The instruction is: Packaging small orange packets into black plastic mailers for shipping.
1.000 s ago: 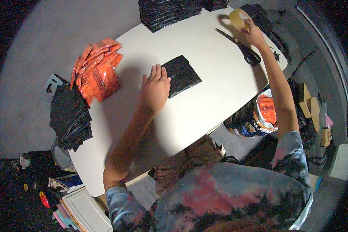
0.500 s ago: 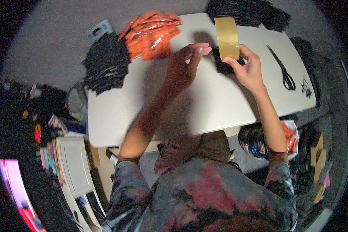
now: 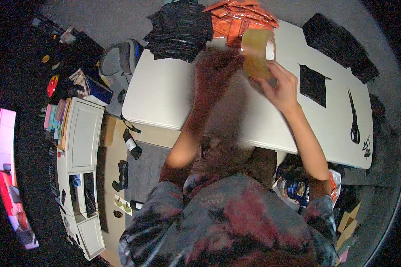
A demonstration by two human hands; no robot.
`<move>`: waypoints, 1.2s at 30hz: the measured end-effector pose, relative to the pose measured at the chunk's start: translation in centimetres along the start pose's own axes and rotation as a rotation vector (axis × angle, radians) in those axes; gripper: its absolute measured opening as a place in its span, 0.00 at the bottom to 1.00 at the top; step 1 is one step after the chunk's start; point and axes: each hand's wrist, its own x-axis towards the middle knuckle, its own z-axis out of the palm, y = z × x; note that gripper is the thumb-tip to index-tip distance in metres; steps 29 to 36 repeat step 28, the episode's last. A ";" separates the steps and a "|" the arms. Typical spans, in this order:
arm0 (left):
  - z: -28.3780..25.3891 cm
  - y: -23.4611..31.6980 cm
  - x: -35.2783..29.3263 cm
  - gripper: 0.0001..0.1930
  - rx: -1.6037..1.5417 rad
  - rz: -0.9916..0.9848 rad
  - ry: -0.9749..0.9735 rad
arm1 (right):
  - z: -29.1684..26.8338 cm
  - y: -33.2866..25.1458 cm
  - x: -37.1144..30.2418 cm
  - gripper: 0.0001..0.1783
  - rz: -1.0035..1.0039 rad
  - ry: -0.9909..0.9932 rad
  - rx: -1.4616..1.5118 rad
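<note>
A wide roll of yellowish clear packing tape (image 3: 253,46) is gripped low on its rim by my right hand (image 3: 281,86), thumb on one side and fingers on the other. It is held up above the white table (image 3: 160,95), its core opening partly showing. My left hand (image 3: 216,66) is at the roll's left side, dark and smeared by motion, so its fingers and any touch on the tape are unclear. On the tabletop right of my right hand lies a flat black packet (image 3: 313,86).
Orange packets (image 3: 238,22) are heaped at the far edge, beside a stack of black packets (image 3: 178,33). Another black stack (image 3: 338,46) stands far right. Black scissors (image 3: 353,120) and small dark scraps (image 3: 366,147) lie at the right. A white cabinet (image 3: 85,133) stands left.
The view has swung, shifting the table's things in the picture. The tape roll has turned, showing its core. The black packet, partly covered before, is now in plain sight.
</note>
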 end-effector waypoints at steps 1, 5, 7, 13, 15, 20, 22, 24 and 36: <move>0.1 -0.7 -0.1 0.15 -0.011 -0.004 -0.008 | 0.1 -0.3 0.1 0.24 0.026 -0.015 0.008; 0.8 -2.9 -0.4 0.13 -0.220 -0.128 -0.004 | 0.8 -1.1 -0.2 0.26 0.070 -0.045 -0.011; 1.2 -3.2 -0.4 0.12 -0.173 -0.110 0.006 | 1.0 -1.3 -0.8 0.26 0.090 -0.031 -0.020; 1.6 -2.0 -1.3 0.08 -0.088 0.163 0.154 | 1.5 -4.3 -1.6 0.24 0.225 -0.007 -0.044; 1.6 -1.5 -1.7 0.06 -0.194 0.098 0.182 | 1.4 -5.4 -1.7 0.22 0.263 0.000 -0.046; 1.6 -0.3 -2.7 0.06 -0.211 0.057 0.130 | 1.7 -6.9 -2.5 0.24 0.374 0.084 -0.040; 2.0 0.0 -2.8 0.05 -0.233 0.094 0.127 | 1.7 -7.5 -2.6 0.24 0.374 0.127 -0.002; 2.1 0.1 -2.7 0.04 -0.145 0.217 0.125 | 1.2 -8.0 -2.8 0.24 0.375 0.175 0.034; 2.0 1.3 -2.2 0.06 -0.071 0.193 0.000 | 0.4 -8.0 -4.1 0.22 0.681 0.058 0.439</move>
